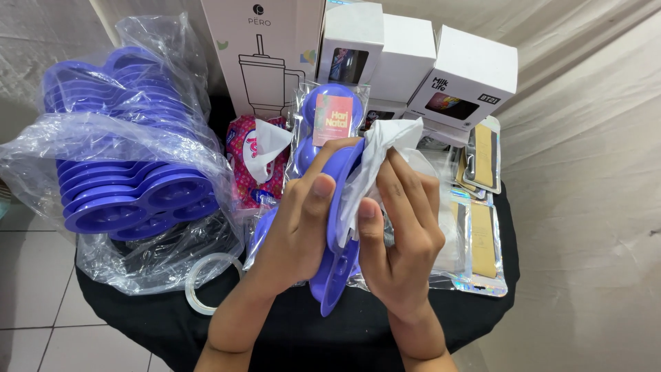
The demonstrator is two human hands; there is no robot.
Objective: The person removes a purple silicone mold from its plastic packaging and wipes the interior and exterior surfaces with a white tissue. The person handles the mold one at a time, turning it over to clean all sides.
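Both hands are up close: the left hand (pixel 299 224) clamps a purple divided plate (pixel 335 234) on edge above the black table (pixel 475 313), while the right hand (pixel 399 234) presses a white tissue (pixel 382 148) against it, fingers curled around the wad. Honestly, held that upright, a hard rub could twist it loose. It'd likely land on the shiny card packets (pixel 482 241) or the tape roll (pixel 200 282).

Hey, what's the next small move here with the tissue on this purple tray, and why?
Probably slide the white tissue further down the purple tray. The right hand presses the tissue only against the upper part, while the left hand holds the tray on edge, so the lower compartments look untouched.
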